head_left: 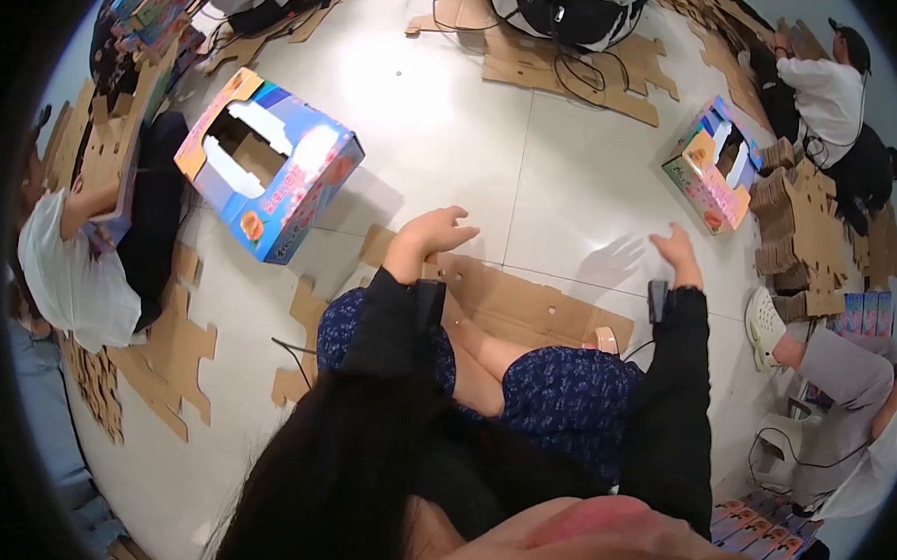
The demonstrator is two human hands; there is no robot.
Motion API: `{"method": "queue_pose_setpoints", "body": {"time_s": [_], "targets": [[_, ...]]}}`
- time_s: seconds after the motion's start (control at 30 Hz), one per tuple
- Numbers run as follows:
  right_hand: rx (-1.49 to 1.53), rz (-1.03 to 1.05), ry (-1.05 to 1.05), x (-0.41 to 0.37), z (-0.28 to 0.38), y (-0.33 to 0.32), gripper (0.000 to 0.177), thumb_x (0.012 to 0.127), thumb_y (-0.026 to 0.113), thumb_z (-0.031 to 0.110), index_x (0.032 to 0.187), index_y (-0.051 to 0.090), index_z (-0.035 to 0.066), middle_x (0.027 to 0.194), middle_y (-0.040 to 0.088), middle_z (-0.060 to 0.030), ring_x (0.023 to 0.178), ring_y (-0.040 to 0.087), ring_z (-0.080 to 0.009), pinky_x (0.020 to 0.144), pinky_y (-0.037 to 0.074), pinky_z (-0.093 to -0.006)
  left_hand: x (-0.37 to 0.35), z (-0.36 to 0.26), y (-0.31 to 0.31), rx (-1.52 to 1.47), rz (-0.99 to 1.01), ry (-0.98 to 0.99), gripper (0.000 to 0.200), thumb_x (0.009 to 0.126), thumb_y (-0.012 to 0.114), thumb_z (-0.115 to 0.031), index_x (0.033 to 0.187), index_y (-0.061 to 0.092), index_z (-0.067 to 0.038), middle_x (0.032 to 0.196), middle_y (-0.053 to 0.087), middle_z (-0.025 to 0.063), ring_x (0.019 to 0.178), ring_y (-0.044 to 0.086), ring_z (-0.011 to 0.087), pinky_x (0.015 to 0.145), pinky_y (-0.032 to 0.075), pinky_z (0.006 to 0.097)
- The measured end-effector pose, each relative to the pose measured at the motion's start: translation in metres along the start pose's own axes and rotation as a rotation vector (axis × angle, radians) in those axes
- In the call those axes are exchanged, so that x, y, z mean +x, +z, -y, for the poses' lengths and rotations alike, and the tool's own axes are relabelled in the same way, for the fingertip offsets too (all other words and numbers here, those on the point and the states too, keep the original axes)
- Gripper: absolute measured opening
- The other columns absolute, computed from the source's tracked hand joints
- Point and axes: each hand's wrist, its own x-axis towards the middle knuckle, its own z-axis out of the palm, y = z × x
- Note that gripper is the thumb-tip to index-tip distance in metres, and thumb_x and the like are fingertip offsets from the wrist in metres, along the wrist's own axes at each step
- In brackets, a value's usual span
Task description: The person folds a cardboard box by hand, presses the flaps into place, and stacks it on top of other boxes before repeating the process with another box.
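Note:
My left hand [435, 239] hovers above the floor with its fingers apart, holding nothing. My right hand [678, 252] is also empty and open, reaching forward, and a shadow of a hand falls on the tiles beside it. Up and left of my left hand sits a colourful printed carton [318, 169] with an opening and white flaps on its upper side. A similar carton [724, 207] stands beyond my right hand, near the stacked cardboard. A flat brown cardboard sheet [537, 309] lies on the floor in front of my legs, apart from both hands.
Stacks of folded cardboard [816, 236] stand at the right, near a person's foot in a pale clog [764, 329]. Another person [79, 264] sits at the left by cardboard pieces [169, 368]. A black bag [570, 20] and cables lie on cardboard at the far side.

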Motion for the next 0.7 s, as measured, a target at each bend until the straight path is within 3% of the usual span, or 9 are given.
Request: {"method": "queue_pose_setpoints", "body": {"time_s": [0.1,0.2,0.3,0.33,0.37,0.43,0.53,0.57,0.7], "targets": [[0.000,-0.090,0.060,0.049,-0.021,-0.014,0.069,0.064,0.071,0.034,0.118,0.055,-0.005,0.117,0.057,-0.0274,0.113,0.053,-0.0395,0.096,0.043,-0.0423,-0.005,-0.014,-0.007,-0.004,0.066,-0.135,0.067,0.086,0.058,-0.047,0.135,0.044,-0.004,0.124,0.056,0.0224,0.109,0.058,0.0319,0.090,0.047,0.0372],[-0.148,-0.253,-0.024,0.101,-0.051,-0.027,0.061,0.066,0.068,0.030,0.117,0.055,-0.002,0.121,0.054,-0.0289,0.115,0.051,-0.0397,0.095,0.043,-0.0445,0.005,-0.005,0.000,-0.016,0.000,-0.050,0.067,0.086,0.059,-0.045,0.136,0.043,-0.003,0.127,0.054,0.0227,0.112,0.057,0.0319,0.090,0.047,0.0372],[-0.215,-0.449,0.183,0.117,-0.022,-0.042,0.062,0.069,0.066,0.029,0.121,0.051,-0.002,0.127,0.048,-0.0274,0.118,0.047,-0.0410,0.096,0.042,-0.0460,0.013,0.003,0.006,-0.015,0.004,-0.055,0.066,0.087,0.058,-0.044,0.136,0.042,-0.003,0.130,0.051,0.0230,0.114,0.055,0.0323,0.091,0.047,0.0369],[-0.206,-0.407,0.218,0.133,-0.026,-0.036,0.063,0.069,0.066,0.030,0.123,0.050,-0.001,0.131,0.045,-0.0258,0.120,0.045,-0.0408,0.097,0.041,-0.0460,0.008,-0.010,0.002,0.004,-0.005,-0.055,0.066,0.087,0.058,-0.044,0.136,0.043,-0.002,0.130,0.051,0.0230,0.114,0.055,0.0323,0.092,0.047,0.0367],[-0.195,-0.370,0.250,0.150,-0.028,-0.030,0.065,0.070,0.066,0.030,0.125,0.048,0.000,0.135,0.042,-0.0242,0.122,0.043,-0.0407,0.099,0.040,-0.0459,0.001,-0.025,-0.004,-0.115,0.077,-0.190,0.064,0.088,0.057,-0.044,0.135,0.043,-0.002,0.131,0.050,0.0233,0.117,0.053,0.0327,0.094,0.045,0.0368],[-0.265,-0.292,0.285,0.174,-0.026,-0.019,0.068,0.070,0.066,0.035,0.129,0.047,0.006,0.138,0.042,-0.0191,0.125,0.042,-0.0390,0.101,0.038,-0.0459,0.009,-0.014,0.008,-0.062,0.036,-0.090,0.063,0.086,0.055,-0.046,0.133,0.047,-0.004,0.129,0.052,0.0217,0.116,0.053,0.0327,0.096,0.043,0.0376],[-0.318,-0.536,0.202,0.157,-0.001,0.000,0.067,0.069,0.067,0.035,0.128,0.048,0.008,0.135,0.045,-0.0185,0.122,0.045,-0.0380,0.099,0.040,-0.0476,0.006,-0.017,0.009,-0.039,0.058,-0.043,0.060,0.089,0.057,-0.042,0.133,0.046,-0.002,0.132,0.050,0.0224,0.121,0.050,0.0324,0.097,0.043,0.0384],[-0.389,-0.629,0.194,0.160,0.000,0.005,0.067,0.069,0.067,0.040,0.125,0.049,0.008,0.123,0.051,-0.0171,0.114,0.050,-0.0361,0.093,0.043,-0.0488,0.003,-0.019,0.008,-0.025,0.049,-0.046,0.060,0.089,0.057,-0.041,0.133,0.046,-0.002,0.131,0.050,0.0223,0.121,0.050,0.0325,0.097,0.042,0.0383],[-0.333,-0.525,0.197,0.173,0.004,-0.026,0.059,0.067,0.067,0.044,0.113,0.057,0.008,0.112,0.054,-0.0134,0.108,0.053,-0.0329,0.085,0.049,-0.0470,-0.001,-0.023,0.009,0.022,-0.021,-0.017,0.058,0.088,0.058,-0.039,0.132,0.047,-0.002,0.130,0.051,0.0222,0.122,0.049,0.0327,0.099,0.040,0.0377]]}}
